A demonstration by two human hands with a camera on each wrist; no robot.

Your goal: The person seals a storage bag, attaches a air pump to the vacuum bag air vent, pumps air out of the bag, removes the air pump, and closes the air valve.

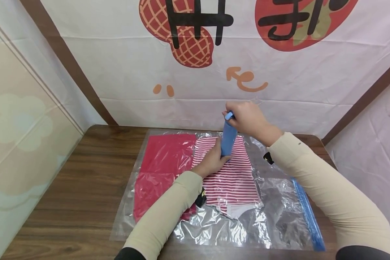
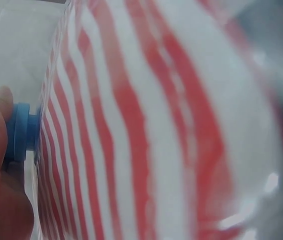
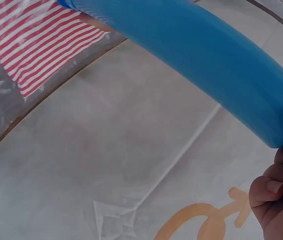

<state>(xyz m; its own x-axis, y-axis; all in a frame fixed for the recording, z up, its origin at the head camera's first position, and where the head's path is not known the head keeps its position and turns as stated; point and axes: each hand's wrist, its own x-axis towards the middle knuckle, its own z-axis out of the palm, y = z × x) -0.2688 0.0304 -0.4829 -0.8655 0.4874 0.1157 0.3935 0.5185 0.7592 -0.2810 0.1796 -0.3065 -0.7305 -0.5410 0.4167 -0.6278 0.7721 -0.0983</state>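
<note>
A blue hand pump stands upright on a clear plastic storage bag. My right hand grips its handle at the top, and my left hand holds the lower end down by the bag. In the left wrist view, the pump's round blue base meets the bag's plastic beside my fingers. The long blue barrel fills the upper part of the right wrist view. Inside the bag, a red-and-white striped garment lies under the pump, with a folded red garment to its left.
The bag's blue zip edge runs along its right side. Beneath everything is a dark wooden table. A printed white cloth hangs right behind the table's far edge, with more cloth at both sides.
</note>
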